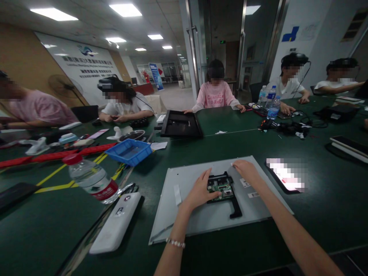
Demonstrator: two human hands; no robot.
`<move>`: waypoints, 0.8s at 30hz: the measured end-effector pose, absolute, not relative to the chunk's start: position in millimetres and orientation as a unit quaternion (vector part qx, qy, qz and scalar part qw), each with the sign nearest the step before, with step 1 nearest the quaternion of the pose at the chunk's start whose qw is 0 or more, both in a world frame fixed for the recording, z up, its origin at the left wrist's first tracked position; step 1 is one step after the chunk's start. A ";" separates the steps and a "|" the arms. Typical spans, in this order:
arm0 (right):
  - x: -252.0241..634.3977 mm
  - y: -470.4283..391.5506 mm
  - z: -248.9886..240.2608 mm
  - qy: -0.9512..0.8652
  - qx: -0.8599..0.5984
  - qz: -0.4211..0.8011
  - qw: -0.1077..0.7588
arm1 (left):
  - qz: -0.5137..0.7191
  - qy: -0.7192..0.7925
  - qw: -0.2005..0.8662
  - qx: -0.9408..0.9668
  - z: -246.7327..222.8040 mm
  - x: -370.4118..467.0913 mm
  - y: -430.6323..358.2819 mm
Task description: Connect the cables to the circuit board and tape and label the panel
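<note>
A flat grey panel (195, 226) lies before me on the dark green table. On its middle rests a black bracket (236, 209) with a green circuit board (222, 190) in it. My left hand (198, 191) is spread at the bracket's left side, its thumb touching the board's lower edge and its fingers stretched toward the upper left corner. Close to the panel's far edge, my right hand (247, 173) has its fingertips pinched at a small white piece (232, 164), possibly tape. A white strip (177, 194) is on the panel's left part.
Left of the panel are a white power bank-like device (116, 224), a water bottle (93, 178) and a blue tray (129, 152). A lit phone (284, 176) lies to the right. Farther off are a black frame (181, 124), cables (287, 126) and several seated people.
</note>
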State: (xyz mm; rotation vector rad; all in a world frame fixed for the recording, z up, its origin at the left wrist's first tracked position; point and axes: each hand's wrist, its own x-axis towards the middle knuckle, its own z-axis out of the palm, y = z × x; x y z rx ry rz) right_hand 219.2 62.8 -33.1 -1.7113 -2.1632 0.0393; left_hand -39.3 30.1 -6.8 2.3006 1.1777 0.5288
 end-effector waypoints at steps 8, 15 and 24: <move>204.7 57.6 -14.0 -0.788 -0.558 0.000 0.260 | 0.208 0.424 0.250 0.845 -7.6 -37.4 31.5; 225.9 64.1 -38.7 -0.790 -0.573 0.026 0.217 | 0.196 0.432 0.253 0.843 -7.5 -37.9 31.0; 252.0 59.0 -38.5 -0.753 -0.597 0.104 0.256 | 0.192 0.433 0.253 0.844 -6.8 -38.1 31.1</move>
